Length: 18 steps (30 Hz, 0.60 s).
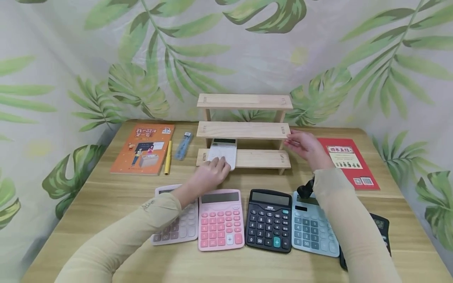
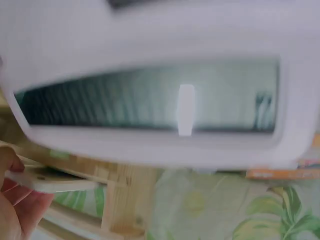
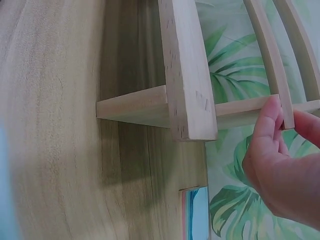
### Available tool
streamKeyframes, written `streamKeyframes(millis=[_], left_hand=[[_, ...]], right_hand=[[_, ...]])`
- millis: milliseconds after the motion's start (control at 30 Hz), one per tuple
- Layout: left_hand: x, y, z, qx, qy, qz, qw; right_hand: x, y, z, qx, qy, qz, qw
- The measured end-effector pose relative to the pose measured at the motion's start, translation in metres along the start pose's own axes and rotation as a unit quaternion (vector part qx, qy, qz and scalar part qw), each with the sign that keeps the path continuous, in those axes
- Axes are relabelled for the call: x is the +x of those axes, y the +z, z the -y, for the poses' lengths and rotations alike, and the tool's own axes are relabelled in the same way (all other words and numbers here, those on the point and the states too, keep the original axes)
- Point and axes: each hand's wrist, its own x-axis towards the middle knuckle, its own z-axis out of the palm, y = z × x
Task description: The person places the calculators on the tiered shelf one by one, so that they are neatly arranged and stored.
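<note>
A three-tier wooden stand point(image 1: 244, 129) stands near the back of the table. My left hand point(image 1: 214, 171) holds a small white calculator point(image 1: 228, 151), its far edge tucked under the middle shelf and its body over the lowest shelf point(image 1: 262, 159). In the left wrist view, thumb and fingers grip that calculator's edge. My right hand point(image 3: 285, 165) pinches the right end of the middle shelf point(image 3: 277, 75) between thumb and fingers. On the table lie a pale lilac-grey calculator point(image 1: 189, 224), partly behind my left forearm, and a pink calculator point(image 1: 221, 220).
Further right lie a black calculator point(image 1: 269, 220), a light blue one point(image 1: 313, 230) and another black one point(image 1: 380, 224), mostly under my right sleeve. An orange book point(image 1: 148, 137), yellow pen point(image 1: 168, 157) and blue packet point(image 1: 183, 146) lie left. A red book point(image 1: 354, 165) lies right.
</note>
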Motion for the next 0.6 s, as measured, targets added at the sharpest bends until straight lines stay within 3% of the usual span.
streamKeyframes(millis=[100, 233, 600], left_hand=[[-0.001, 0.0, -0.004, -0.013, -0.007, 0.035, 0.9993], [0.003, 0.002, -0.005, -0.024, -0.043, 0.07, 0.9964], [0.005, 0.012, 0.001, -0.008, -0.059, 0.084, 0.9947]], right_hand=[[0.0, -0.002, 0.001, -0.003, 0.003, 0.002, 1.0], [-0.001, -0.003, 0.001, 0.002, 0.006, 0.003, 1.0], [-0.007, 0.003, -0.003, 0.02, -0.002, -0.016, 1.0]])
